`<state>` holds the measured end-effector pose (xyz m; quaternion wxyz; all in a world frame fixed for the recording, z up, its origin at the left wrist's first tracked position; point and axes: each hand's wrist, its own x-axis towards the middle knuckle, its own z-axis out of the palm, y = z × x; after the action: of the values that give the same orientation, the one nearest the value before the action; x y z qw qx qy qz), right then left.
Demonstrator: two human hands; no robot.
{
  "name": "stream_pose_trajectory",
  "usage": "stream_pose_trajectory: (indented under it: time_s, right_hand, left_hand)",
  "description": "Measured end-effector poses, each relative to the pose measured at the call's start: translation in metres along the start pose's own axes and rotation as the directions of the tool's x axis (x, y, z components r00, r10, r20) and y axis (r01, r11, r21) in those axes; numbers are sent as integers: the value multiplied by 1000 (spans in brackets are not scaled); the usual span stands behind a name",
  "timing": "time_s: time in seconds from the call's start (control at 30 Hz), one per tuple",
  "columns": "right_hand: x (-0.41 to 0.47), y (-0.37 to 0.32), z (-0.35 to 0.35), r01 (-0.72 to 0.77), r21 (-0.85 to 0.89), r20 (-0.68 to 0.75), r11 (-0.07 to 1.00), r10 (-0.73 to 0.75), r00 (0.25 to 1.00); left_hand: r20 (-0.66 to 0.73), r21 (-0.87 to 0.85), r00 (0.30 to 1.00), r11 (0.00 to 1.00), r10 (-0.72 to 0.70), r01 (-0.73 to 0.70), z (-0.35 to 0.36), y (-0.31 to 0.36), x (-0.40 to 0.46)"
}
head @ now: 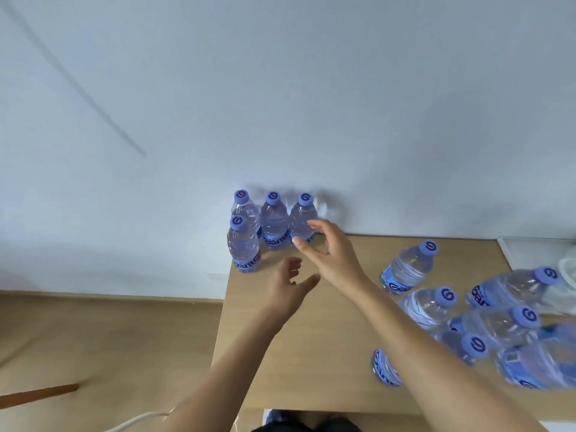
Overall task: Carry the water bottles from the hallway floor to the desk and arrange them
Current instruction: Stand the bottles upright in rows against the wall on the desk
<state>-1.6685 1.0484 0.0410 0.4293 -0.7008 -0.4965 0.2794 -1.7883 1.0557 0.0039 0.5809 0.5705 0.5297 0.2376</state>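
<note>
Near, at four o'clock, loose water bottles (498, 325) are lying jumbled on the worktop (327, 353), awaiting arranging. The left hand (288, 286) and right hand (327, 254) are hovering empty, fingers relaxed apart. Farther, at twelve o'clock, four upright bottles (272, 224) are standing arranged against the wall (280, 88).

Both bare forearms extended forward. Left hand (288, 286) lower, nearer, fingers loosely spread, holding nothing. Right hand (328, 254) farther, fingers gently curved apart, thumb out, empty.
</note>
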Motion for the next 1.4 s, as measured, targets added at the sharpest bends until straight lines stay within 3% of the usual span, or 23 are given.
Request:
stream_pose_trajectory:
  time_s: [0.17, 0.43, 0.83, 1.0, 1.23, 1.4]
  right_hand:
    - [-14, 11, -74, -4, -17, -134, 1000, 2, 991]
    - [-19, 53, -161, -153, -72, -255, 986, 130, 958]
    - [5, 113, -167, -441, -79, -68, 894, 437, 897]
    - [5, 125, -164, -480, 168, -40, 861, 492, 869]
    - [8, 112, -170, -447, 261, -11, 855, 466, 885]
    - [6, 60, -190, -296, 331, 45, 896, 298, 954]
  left_hand:
    - [64, -9, 995, 997, 75, -75, 45, 29, -12]
    - [135, 48, 983, 990, 122, -129, 99, 57, -16]
    - [108, 115, 990, 988, 91, -104, 94, 61, -10]
    - [83, 117, 995, 991, 60, -69, 84, 52, -11]
    - [61, 104, 996, 992, 59, -65, 81, 45, -13]
    - [160, 132, 984, 986, 81, -103, 81, 48, -12]
